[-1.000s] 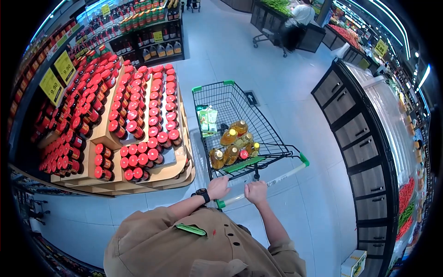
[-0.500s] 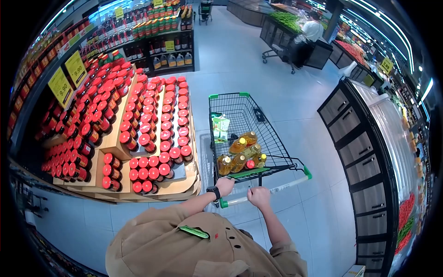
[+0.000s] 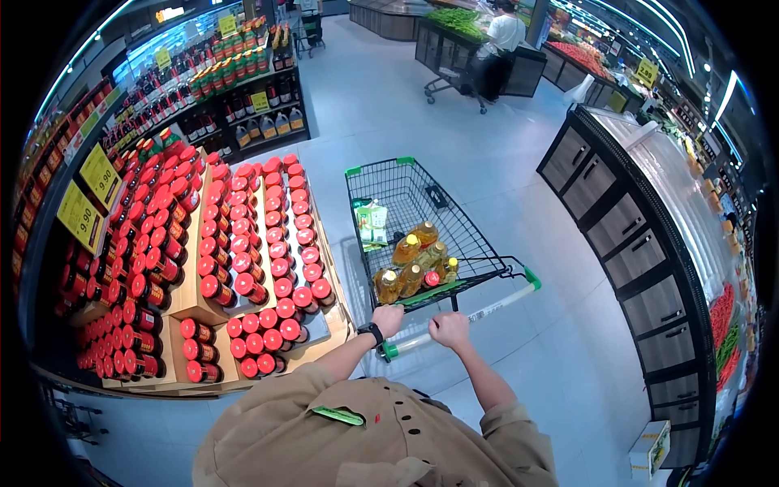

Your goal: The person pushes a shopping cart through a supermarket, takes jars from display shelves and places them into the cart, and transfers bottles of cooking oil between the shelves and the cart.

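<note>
My left hand (image 3: 388, 320), with a black watch on its wrist, is closed on the shopping cart at its left rear corner. My right hand (image 3: 449, 329) is wrapped round the middle of the cart's pale handle bar. The shopping cart (image 3: 479, 247) is black wire with green corners and stands in front of me. Several bottles of golden cooking oil (image 3: 411, 280) lean together at the near end of its basket, with a red cap among them. Against the basket's left side rests a green and white packet (image 3: 372, 225).
Close on the left, a wooden display (image 3: 191, 296) bears many red-lidded jars (image 3: 217, 290) beneath yellow price signs (image 3: 79, 215). Dark cabinets (image 3: 625, 223) line the right side. A box (image 3: 650, 449) stands on the floor. Ahead, a person (image 3: 505, 36) is beside another cart (image 3: 454, 85).
The jar display has come nearer on the left, and the far shelf and person have shifted left in view. Both hands keep their places on the cart.
</note>
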A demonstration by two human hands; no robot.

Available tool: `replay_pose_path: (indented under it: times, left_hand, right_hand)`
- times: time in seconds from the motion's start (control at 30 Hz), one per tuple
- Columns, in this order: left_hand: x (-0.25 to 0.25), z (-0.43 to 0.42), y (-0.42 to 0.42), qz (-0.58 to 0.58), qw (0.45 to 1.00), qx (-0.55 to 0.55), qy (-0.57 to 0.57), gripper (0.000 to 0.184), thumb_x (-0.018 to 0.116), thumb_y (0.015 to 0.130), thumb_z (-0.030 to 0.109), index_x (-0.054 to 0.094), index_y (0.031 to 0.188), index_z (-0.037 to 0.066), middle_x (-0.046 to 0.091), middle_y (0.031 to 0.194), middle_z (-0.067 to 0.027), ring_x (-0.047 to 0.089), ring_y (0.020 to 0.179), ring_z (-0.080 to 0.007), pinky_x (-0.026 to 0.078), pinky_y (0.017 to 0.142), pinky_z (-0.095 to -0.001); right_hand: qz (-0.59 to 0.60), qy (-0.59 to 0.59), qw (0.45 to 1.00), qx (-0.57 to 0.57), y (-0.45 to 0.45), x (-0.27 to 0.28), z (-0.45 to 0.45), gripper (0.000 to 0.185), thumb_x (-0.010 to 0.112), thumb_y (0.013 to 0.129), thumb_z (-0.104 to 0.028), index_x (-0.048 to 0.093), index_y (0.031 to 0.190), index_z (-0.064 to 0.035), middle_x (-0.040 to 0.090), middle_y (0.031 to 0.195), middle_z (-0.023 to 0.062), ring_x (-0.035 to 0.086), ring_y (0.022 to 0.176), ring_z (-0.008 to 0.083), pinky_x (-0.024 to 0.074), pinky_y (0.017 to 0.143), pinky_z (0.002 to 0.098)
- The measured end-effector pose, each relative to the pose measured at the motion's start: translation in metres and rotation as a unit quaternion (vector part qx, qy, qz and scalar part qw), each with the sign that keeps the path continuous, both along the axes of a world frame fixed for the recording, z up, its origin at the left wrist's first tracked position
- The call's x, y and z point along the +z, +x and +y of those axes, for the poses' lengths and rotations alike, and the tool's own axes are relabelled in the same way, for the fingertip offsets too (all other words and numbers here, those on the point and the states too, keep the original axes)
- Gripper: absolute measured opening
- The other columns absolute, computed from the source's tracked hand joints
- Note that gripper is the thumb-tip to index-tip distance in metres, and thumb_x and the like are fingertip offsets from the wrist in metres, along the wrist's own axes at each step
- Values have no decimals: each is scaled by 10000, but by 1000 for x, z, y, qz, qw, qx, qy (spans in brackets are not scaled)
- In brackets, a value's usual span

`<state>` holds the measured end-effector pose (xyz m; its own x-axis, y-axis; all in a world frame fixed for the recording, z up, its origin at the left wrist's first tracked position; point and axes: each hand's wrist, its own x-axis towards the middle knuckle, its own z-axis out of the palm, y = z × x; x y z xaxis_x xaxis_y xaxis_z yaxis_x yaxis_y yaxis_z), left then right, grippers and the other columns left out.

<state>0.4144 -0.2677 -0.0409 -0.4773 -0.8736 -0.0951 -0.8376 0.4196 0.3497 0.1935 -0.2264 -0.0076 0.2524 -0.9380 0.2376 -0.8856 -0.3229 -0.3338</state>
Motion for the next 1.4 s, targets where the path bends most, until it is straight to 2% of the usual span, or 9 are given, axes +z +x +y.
replay_pose_path:
  times: [0.63,0.73,0.77,0.93,1.0,1.07,1.27,1.3,1.4]
  left_hand:
    - [-9,-58,13,12,998,58,-19,187,642,854,226,634,870,40,683,754,-182,682,757,-372,532,676,-502]
    - [-11,-67,15,9,998,56,-28,178,648,852,218,631,892,46,671,836,-175,674,812,-356,534,719,-480]
    - [-10,-67,17,2,998,58,-23,180,649,852,220,630,896,46,669,853,-175,672,830,-352,533,730,-477]
    - [3,-77,11,-34,998,54,8,222,639,879,264,635,938,50,676,875,-172,667,864,-351,534,744,-473]
    - [-1,-79,11,-92,992,65,47,248,618,889,304,638,941,62,681,858,-161,672,833,-352,535,712,-482]
    - [-9,-84,9,-119,989,66,53,304,595,891,371,657,899,74,690,810,-154,679,775,-360,538,668,-490]
    - [15,-98,-16,-224,954,97,176,514,483,935,522,704,903,59,718,804,-154,698,765,-357,557,702,-461]
    - [20,-101,-19,-222,947,107,205,536,482,931,543,710,915,58,719,816,-158,698,778,-358,557,714,-457]
    - [26,-102,-28,-217,941,147,216,677,491,887,659,745,909,32,725,914,-189,697,875,-355,549,818,-462]
  right_hand:
    - [-26,31,996,83,3,-4,-68,235,659,783,-311,688,679,-102,673,700,99,657,618,321,526,572,459]
    - [-81,8,992,94,-2,1,-79,201,685,779,-284,686,824,-89,675,875,97,670,768,304,538,621,451]
    - [-89,60,988,109,-8,3,-86,271,692,777,-210,651,1005,-69,620,1103,127,630,996,315,537,780,435]
    - [-107,-16,988,108,-78,8,-152,583,797,668,-98,562,1194,-9,528,1245,190,507,1193,384,411,1031,458]
    - [-5,-53,996,70,-112,3,-180,643,831,667,-211,562,1223,-32,552,1241,175,526,1192,347,391,1033,435]
    - [109,98,988,47,-139,-3,-209,592,828,691,-305,615,1192,-74,621,1147,140,565,1158,299,405,1012,424]
    - [197,182,955,126,-155,-54,-259,358,830,694,-408,727,862,-109,729,898,101,696,926,280,505,839,463]
    - [192,158,959,134,-154,-56,-262,313,822,700,-406,735,767,-113,733,809,89,715,814,287,542,738,442]
    - [217,161,942,201,-157,-53,-270,313,787,745,-405,736,760,-97,727,838,110,708,837,290,557,714,429]
